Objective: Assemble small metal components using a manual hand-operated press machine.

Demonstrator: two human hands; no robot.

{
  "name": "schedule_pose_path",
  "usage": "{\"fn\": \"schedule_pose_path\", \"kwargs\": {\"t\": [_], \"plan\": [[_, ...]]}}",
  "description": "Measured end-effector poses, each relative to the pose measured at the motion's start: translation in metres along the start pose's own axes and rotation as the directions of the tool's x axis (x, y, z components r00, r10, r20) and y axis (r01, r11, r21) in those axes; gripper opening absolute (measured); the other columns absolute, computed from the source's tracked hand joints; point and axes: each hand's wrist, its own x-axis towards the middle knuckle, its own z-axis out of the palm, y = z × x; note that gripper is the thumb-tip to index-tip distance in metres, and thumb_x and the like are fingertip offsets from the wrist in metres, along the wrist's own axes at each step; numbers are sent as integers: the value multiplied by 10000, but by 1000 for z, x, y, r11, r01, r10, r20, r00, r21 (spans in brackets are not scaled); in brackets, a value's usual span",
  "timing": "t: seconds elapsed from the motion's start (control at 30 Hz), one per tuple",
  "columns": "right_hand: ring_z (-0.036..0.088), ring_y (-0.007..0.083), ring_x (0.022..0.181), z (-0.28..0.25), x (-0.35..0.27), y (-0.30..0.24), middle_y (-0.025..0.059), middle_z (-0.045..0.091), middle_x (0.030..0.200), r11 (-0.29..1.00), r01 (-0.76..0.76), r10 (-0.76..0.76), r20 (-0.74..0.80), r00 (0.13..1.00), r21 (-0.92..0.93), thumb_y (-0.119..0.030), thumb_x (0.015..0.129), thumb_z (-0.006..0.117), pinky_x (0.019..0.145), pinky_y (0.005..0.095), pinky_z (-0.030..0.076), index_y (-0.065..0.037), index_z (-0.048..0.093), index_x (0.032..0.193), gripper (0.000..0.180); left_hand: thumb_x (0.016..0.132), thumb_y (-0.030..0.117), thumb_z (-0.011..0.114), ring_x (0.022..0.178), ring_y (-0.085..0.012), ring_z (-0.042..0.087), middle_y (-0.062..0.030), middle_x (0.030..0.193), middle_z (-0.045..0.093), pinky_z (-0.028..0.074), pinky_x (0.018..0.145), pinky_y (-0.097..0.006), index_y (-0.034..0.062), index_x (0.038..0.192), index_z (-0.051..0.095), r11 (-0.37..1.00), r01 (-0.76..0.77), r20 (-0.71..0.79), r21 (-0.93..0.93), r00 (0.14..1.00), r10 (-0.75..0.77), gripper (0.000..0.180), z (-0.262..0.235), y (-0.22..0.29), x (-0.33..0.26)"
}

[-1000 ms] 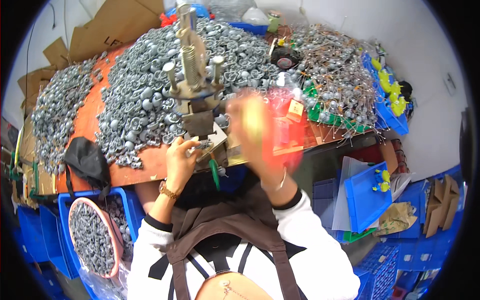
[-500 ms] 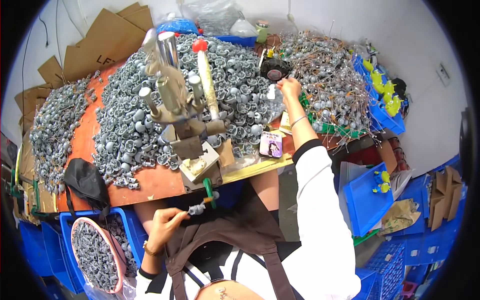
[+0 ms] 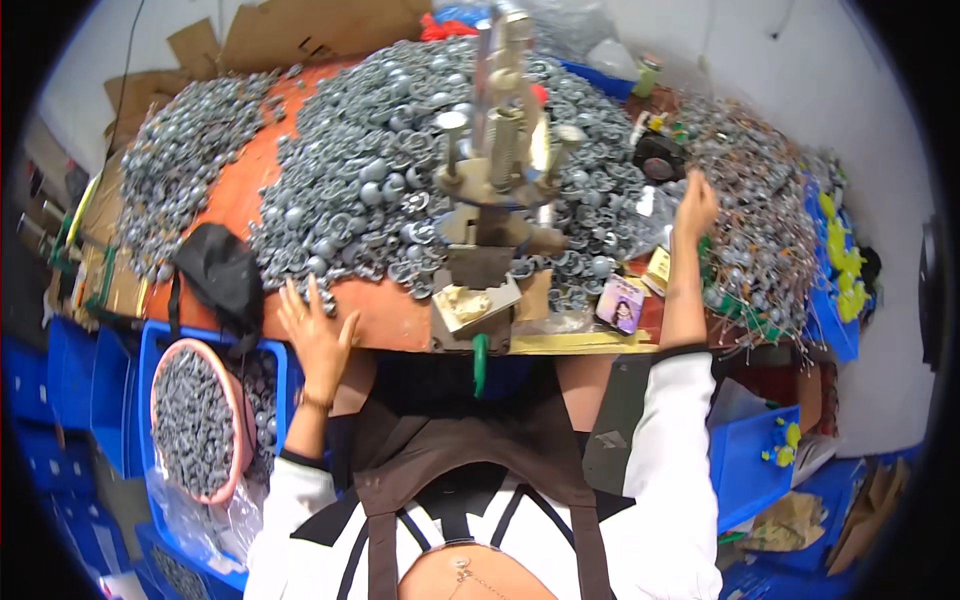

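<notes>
Far left there's one pink basin (image 3: 190, 420) full of grey metal caps, sitting in a blue crate (image 3: 160, 340) below the table edge, with one black pouch (image 3: 222, 278) flopped on the table corner above it. My left hand (image 3: 318, 335) lies flat at the front edge of the orange table (image 3: 390, 318), fingers spread, holding nothing, fingertips just touching the near rim of the big pile of caps (image 3: 370, 190). Way too many to count, hundreds easily, plus a second smaller heap (image 3: 180, 165) further left.

Dead centre is the one small press (image 3: 495, 190), upright, long axis running straight up toward me, with three posts I can count on its plate.

My right hand (image 3: 695, 205) is out past the press on the right, reaching into the tangle of wire parts (image 3: 755, 230). The fingers are curled, but whether it actually has one pinched I can't tell. The wire heap lies right under and beyond that hand, so the right one is clearly the nearer of the two; the left is nearer the caps. One small card (image 3: 622, 303) lies between.
</notes>
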Motion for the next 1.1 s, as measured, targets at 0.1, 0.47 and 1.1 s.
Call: {"fn": "schedule_pose_path", "kwargs": {"t": [0.1,0.47,1.1], "plan": [[455,65,645,-21,-101,-61,-1,556,688,972,10,-42,129,991,236,-133,935,576,590,239,365,10,676,838,200,837,473,643,1380,-496,123,-286,1519,102,159,1122,-544,86,1496,184,999,28,67,-17,997,-27,891,24,-16,12],[397,94,561,-59,-160,-82,12,500,674,60,-863,362,795,487,501,-324,985,500,508,241,330,-68,581,861,296,861,327,646,1345,-376,267,-172,1483,305,272,1054,-534,60,1380,417,989,39,-24,-145,999,-43,627,24,30,34],[420,74,508,-102,-228,-209,20,502,627,455,-724,238,713,660,519,-142,990,472,459,205,330,24,601,1054,219,663,162,814,1027,-234,551,-56,1019,641,426,890,-353,71,939,707,537,-43,94,-843,970,224,310,12,125,28]]}}
